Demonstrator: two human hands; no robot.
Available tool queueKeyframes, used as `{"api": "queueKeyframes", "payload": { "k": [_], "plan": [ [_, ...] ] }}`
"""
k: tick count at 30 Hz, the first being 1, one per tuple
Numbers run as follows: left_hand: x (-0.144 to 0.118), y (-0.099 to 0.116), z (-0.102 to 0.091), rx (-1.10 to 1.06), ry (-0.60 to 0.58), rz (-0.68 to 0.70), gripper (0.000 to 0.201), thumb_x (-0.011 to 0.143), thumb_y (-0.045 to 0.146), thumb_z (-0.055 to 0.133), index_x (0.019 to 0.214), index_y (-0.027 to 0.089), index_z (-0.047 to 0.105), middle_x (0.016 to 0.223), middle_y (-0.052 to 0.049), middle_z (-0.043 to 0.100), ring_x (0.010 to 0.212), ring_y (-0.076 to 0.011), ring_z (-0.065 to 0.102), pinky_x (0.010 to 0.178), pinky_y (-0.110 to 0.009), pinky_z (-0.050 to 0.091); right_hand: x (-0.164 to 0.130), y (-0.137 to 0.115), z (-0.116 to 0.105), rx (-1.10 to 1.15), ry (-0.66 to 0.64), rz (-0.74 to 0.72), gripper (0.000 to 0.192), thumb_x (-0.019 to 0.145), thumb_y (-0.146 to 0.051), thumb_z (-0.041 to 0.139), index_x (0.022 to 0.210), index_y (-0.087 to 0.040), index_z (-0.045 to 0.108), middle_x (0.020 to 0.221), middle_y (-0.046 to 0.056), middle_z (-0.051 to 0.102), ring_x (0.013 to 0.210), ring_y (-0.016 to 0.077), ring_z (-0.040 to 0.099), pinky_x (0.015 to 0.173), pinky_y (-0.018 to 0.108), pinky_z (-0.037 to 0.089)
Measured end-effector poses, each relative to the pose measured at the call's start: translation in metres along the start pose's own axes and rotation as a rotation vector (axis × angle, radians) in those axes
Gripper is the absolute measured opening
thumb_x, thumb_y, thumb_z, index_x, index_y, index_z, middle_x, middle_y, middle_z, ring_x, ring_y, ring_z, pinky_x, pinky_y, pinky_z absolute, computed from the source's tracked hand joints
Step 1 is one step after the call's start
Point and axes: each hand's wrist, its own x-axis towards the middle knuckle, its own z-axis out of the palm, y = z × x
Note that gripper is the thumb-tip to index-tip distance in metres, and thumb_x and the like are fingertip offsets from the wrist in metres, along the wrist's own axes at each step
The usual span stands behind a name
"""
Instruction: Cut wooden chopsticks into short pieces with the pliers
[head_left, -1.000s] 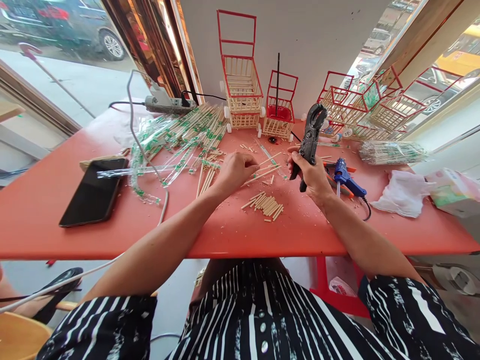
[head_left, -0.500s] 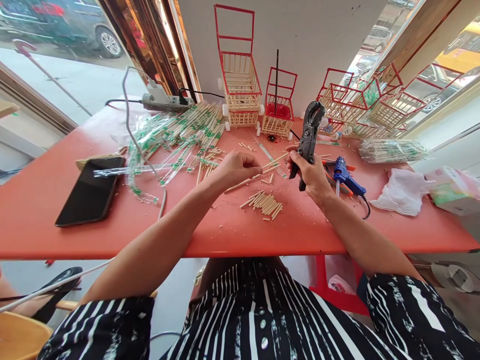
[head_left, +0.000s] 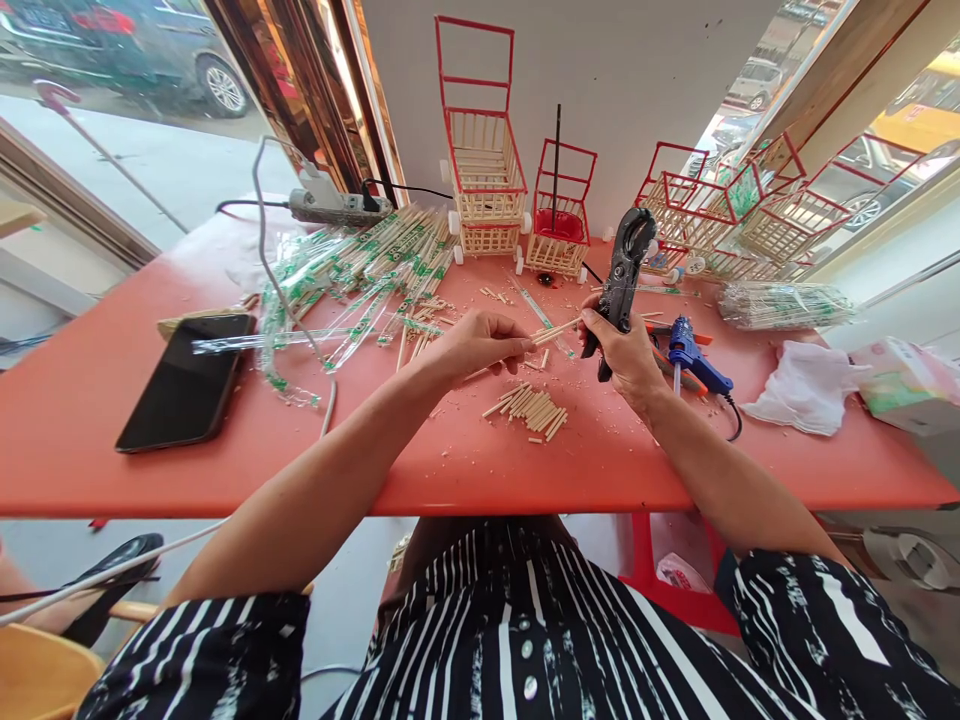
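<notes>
My left hand [head_left: 491, 343] pinches thin wooden sticks [head_left: 556, 332], whose far ends reach the fingers of my right hand [head_left: 619, 340]. That right hand is closed around a black hand cutter [head_left: 628, 265], held upright with its head at the top. How many sticks are in the pinch I cannot tell. Below the hands, a small pile of short cut sticks [head_left: 534, 408] lies on the red table [head_left: 480, 485]. Loose stick pieces and crumbs are scattered around it.
Wrapped chopsticks [head_left: 375, 265] and a phone [head_left: 187, 385] lie left. Small stick-built carts [head_left: 487, 180] stand along the back. At right are a blue glue gun [head_left: 694, 355], a white cloth [head_left: 806, 385] and a chopstick bundle [head_left: 784, 303]. A grey cable [head_left: 281, 290] crosses the left side.
My left hand has shifted slightly right, its fingertips now closed on the sticks near my right hand. The right hand still holds the cutter in nearly the same place.
</notes>
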Motion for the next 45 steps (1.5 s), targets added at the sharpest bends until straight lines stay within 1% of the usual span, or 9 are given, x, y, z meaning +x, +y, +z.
{"api": "queueKeyframes", "payload": {
  "k": [5,10,16,19,25,30,37,43,45],
  "plan": [
    [0.005,-0.01,-0.006,0.061,0.059,0.02,0.008,0.08,0.021,0.075,0.074,0.016,0.076,0.064,-0.004,0.072,0.055,-0.0116,0.062,0.052,-0.022,0.045,0.002,0.001,-0.001,-0.014,0.041,-0.031,0.037,0.073,-0.047,0.085,0.09,-0.024,0.062,0.069,-0.006,0.059,0.061,0.0099,0.056,0.054,0.023,0.046],
    [0.007,-0.012,-0.007,0.112,0.181,0.102,0.011,0.076,0.023,0.077,0.068,0.017,0.074,0.057,-0.001,0.065,0.051,-0.0091,0.053,0.051,-0.022,0.04,0.001,-0.003,-0.001,-0.011,0.035,-0.086,0.041,0.074,-0.053,0.085,0.091,-0.024,0.062,0.071,-0.005,0.06,0.062,0.0099,0.057,0.056,0.024,0.047],
    [0.005,-0.007,-0.005,-0.256,0.174,0.057,0.014,0.072,0.026,0.081,0.069,0.015,0.073,0.063,-0.002,0.066,0.05,-0.0064,0.049,0.047,-0.021,0.033,0.003,-0.009,-0.004,0.06,0.022,-0.043,0.051,0.07,-0.064,0.088,0.093,-0.024,0.064,0.072,-0.004,0.062,0.063,0.0115,0.059,0.057,0.026,0.049],
    [0.006,-0.005,-0.007,-0.393,0.185,0.059,0.014,0.072,0.025,0.083,0.07,0.015,0.073,0.067,-0.002,0.067,0.052,-0.0055,0.049,0.048,-0.022,0.035,0.001,-0.009,-0.003,0.041,-0.025,-0.008,0.055,0.069,-0.067,0.089,0.093,-0.023,0.068,0.072,-0.003,0.066,0.064,0.0116,0.06,0.058,0.025,0.049],
    [0.008,-0.002,-0.012,-0.565,0.211,0.038,0.002,0.079,0.015,0.076,0.077,0.013,0.076,0.067,-0.002,0.067,0.052,-0.005,0.05,0.048,-0.02,0.038,-0.002,-0.006,-0.001,0.025,-0.069,0.066,0.063,0.065,-0.073,0.089,0.094,-0.02,0.07,0.073,-0.001,0.068,0.063,0.0126,0.061,0.057,0.026,0.049],
    [0.008,0.004,-0.014,-0.651,0.263,0.027,0.012,0.085,0.005,0.068,0.075,0.01,0.074,0.064,-0.004,0.068,0.047,-0.0049,0.05,0.043,-0.018,0.035,-0.002,-0.008,-0.002,-0.005,-0.091,0.065,0.062,0.067,-0.073,0.087,0.095,-0.021,0.07,0.071,-0.002,0.066,0.062,0.0124,0.059,0.056,0.027,0.049],
    [0.007,0.014,-0.017,-0.725,0.329,-0.01,0.025,0.092,-0.002,0.061,0.071,0.012,0.063,0.061,-0.006,0.069,0.044,-0.0059,0.052,0.043,-0.018,0.035,-0.007,-0.013,-0.005,-0.153,-0.214,0.049,0.063,0.076,-0.078,0.078,0.101,-0.021,0.067,0.076,0.001,0.069,0.063,0.0138,0.062,0.052,0.027,0.048],
    [0.005,0.018,-0.018,-0.768,0.289,0.01,0.026,0.092,-0.006,0.056,0.074,0.012,0.062,0.064,-0.007,0.071,0.046,-0.0063,0.057,0.046,-0.016,0.038,-0.009,-0.017,-0.006,-0.351,-0.397,0.088,0.068,0.082,-0.087,0.064,0.086,-0.019,0.066,0.079,0.007,0.073,0.065,0.016,0.065,0.053,0.028,0.05],
    [0.006,0.016,-0.019,-0.756,0.282,0.026,0.024,0.09,-0.005,0.058,0.074,0.012,0.062,0.064,-0.007,0.071,0.046,-0.0061,0.056,0.046,-0.016,0.038,-0.01,-0.018,-0.006,-0.327,-0.394,0.098,0.068,0.081,-0.086,0.066,0.088,-0.019,0.067,0.078,0.007,0.072,0.066,0.0165,0.065,0.053,0.028,0.051]
  ]
}}
